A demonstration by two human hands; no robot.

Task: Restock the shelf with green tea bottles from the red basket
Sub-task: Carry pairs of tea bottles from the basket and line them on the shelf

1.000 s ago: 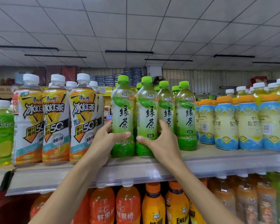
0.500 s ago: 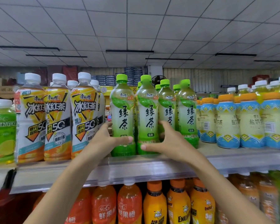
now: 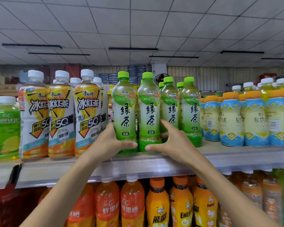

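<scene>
Several green tea bottles with green caps stand upright on the top shelf (image 3: 154,167). My left hand (image 3: 111,141) wraps the lower part of the front left green tea bottle (image 3: 124,112), thumb across its base. My right hand (image 3: 169,141) grips the neighbouring front green tea bottle (image 3: 148,112), fingers behind it and thumb in front. Both bottles rest on the shelf near its front edge. More green tea bottles (image 3: 191,110) stand to the right and behind. The red basket is out of view.
Iced black tea bottles (image 3: 87,112) with white caps stand left of the green tea. Blue and yellow bottles (image 3: 231,118) stand on the right. A green lemon drink (image 3: 4,126) is at far left. Orange drinks (image 3: 131,205) fill the lower shelf.
Both hands have slid lower on the two front bottles, thumbs nearer their bases. The two bottles stand slightly further back on the shelf.
</scene>
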